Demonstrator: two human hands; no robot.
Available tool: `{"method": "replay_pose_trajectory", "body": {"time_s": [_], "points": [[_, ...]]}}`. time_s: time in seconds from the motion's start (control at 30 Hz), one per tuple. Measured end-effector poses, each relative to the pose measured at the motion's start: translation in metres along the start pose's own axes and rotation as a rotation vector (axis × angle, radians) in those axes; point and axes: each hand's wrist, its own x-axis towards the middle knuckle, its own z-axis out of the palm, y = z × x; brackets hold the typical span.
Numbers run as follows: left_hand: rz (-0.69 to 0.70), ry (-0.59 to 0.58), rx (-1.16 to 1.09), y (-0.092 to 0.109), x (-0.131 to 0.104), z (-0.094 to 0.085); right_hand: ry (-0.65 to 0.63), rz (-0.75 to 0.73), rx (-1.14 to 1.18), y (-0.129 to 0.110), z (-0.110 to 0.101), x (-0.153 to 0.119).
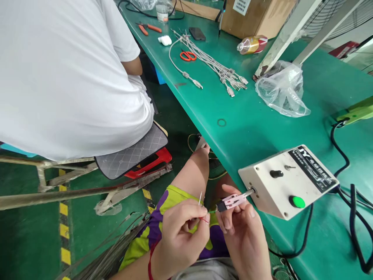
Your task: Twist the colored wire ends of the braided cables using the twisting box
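Note:
My left hand [186, 229] is closed in a pinch on thin wires [205, 220]; red, white and green strands stick out between its fingertips. The green strand runs right to the dark jaws of a small pink clip [234, 200]. That clip sits on the metal shaft [249, 192] of a white machine box [287, 182] with a green button and a black knob. Around the clip is my right hand [243, 233], palm up, one finger behind it and others curled below. Its thumb is apart from the fingers; whether they touch the clip is unclear.
On the green table [204, 112] lie grey USB cables [212, 64], orange scissors [188, 56], orange-handled pliers [149, 28], a phone [197, 33], a plastic bottle [252, 44] and a clear bag [282, 89]. A person in white [72, 77] sits at left. Black cords [352, 217] trail at right.

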Motion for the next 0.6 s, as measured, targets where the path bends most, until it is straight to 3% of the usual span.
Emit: {"method": "replay_pose_trajectory", "body": {"time_s": [0.23, 0.6], "points": [[-0.015, 0.01, 0.001, -0.002, 0.006, 0.005, 0.008, 0.136, 0.047, -0.013, 0.007, -0.005], [-0.061, 0.026, -0.054, -0.006, -0.001, 0.012, -0.11, 0.084, 0.158, -0.002, -0.007, 0.001]]}}
